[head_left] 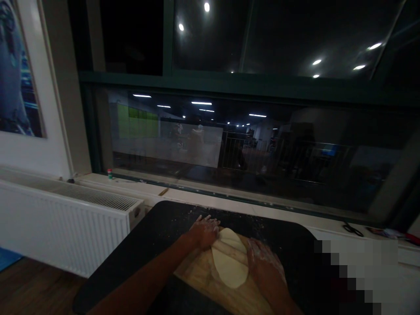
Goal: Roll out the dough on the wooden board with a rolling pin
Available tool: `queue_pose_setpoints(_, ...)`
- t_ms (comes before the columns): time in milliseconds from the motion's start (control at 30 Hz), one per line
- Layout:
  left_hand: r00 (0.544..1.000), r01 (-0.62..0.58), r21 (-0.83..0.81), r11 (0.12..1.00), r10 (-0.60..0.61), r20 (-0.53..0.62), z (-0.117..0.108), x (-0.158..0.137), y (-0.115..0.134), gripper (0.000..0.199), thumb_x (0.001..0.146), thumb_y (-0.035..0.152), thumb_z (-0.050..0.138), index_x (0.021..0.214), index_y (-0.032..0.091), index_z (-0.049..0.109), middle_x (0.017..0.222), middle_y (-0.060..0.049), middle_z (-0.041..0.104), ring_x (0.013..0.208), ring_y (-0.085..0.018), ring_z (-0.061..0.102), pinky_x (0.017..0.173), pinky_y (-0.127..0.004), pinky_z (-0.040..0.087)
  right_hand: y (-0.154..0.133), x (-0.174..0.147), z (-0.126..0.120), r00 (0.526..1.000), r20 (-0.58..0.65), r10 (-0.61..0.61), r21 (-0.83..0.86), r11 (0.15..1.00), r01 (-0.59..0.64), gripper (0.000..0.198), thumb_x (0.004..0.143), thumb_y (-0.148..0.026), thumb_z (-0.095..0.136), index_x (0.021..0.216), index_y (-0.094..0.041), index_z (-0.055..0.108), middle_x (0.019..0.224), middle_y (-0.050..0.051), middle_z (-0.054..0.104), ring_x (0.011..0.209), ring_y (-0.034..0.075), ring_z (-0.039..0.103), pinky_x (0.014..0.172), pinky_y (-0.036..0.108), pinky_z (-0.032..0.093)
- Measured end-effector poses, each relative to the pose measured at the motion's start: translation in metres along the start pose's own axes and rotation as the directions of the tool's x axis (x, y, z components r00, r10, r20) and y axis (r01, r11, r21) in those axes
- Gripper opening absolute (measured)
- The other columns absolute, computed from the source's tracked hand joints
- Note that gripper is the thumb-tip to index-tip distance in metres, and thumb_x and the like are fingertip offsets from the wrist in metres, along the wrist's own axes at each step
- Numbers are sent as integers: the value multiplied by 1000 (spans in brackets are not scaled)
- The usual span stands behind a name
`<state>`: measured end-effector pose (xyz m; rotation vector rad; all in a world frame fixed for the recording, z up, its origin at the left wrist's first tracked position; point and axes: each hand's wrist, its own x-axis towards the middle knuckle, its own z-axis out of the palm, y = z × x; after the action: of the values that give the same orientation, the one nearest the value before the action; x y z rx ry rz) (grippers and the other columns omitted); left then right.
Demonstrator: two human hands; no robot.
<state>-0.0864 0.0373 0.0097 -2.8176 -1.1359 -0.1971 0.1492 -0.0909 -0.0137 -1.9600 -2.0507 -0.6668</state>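
Observation:
A flat, oval sheet of pale dough lies on a wooden board. Across the dough, nearly side to side, runs a wooden rolling pin. My left hand, dusted with flour, is on the pin's left end, fingers pointing forward over it. At the other end my right hand covers the pin, flour on its fingers too. Both palms hide the pin's ends and whatever grip the fingers have beneath.
The board rests on a dark table with scattered flour. Beyond it run a windowsill and a wide window. A white radiator stands left; a small red-and-green container and black scissors lie on the sill.

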Motion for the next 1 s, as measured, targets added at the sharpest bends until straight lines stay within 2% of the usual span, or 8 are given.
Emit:
queue_pose_setpoints(100,1000,5,5,1000,-5,-27,-1,-4,3,47,101,28,48,147,23,55,157,-10,53,147,-34,44,119,-59,38,1,5,10,998,-63,-18,7,1000,19,47,92,-7,44,128,-21,70,133,10,71,119,29,68,97,42,55)
queue_pose_setpoints(233,973,34,21,999,-28,-228,4,-38,20,46,103,23,40,146,19,56,154,-12,55,147,-32,44,123,-55,35,8,-6,31,984,-161,-76,46,995,84,48,90,-6,42,124,-21,72,132,11,72,124,27,66,104,41,53)
queue_pose_setpoints(467,921,53,-24,998,-59,-384,13,-93,46,53,107,34,36,159,29,37,160,0,48,147,-25,45,124,-45,39,32,-40,68,909,-321,-266,153,933,327,39,103,-38,46,133,-28,69,140,4,66,127,25,65,103,36,58)
queue_pose_setpoints(600,940,36,-78,996,-60,-335,7,-71,39,45,108,31,34,148,27,54,149,-2,61,139,-23,55,121,-43,42,21,-33,61,939,-319,-131,214,955,206,47,106,-48,37,126,-26,73,130,6,73,119,23,70,102,33,58)
queue_pose_setpoints(700,975,22,-31,999,-28,-221,-2,-33,26,45,108,26,31,146,21,55,148,-8,62,137,-25,57,115,-44,46,15,-16,51,966,-246,-74,208,970,127,48,107,-36,30,120,-26,76,123,6,76,115,22,72,100,33,58)
queue_pose_setpoints(800,990,37,16,999,-34,-140,-8,3,14,39,106,29,39,138,24,61,138,-10,69,123,-31,66,102,-53,53,20,2,45,983,-171,-68,246,963,109,43,104,-26,35,121,-28,75,126,6,75,116,21,71,98,32,58)
queue_pose_setpoints(900,991,47,26,999,-43,-125,-7,27,6,34,104,30,43,125,23,68,123,-13,74,112,-35,69,91,-56,56,27,18,43,998,-62,12,337,941,9,42,104,-31,37,120,-28,76,126,4,75,116,20,71,97,32,59)
queue_pose_setpoints(1000,988,78,26,997,-74,-134,-2,34,2,33,104,29,41,119,21,70,119,-16,73,111,-34,67,91,-56,54,25,27,39,994,13,109,351,930,-107,52,108,-37,27,121,-24,75,122,5,77,113,20,73,99,33,57)
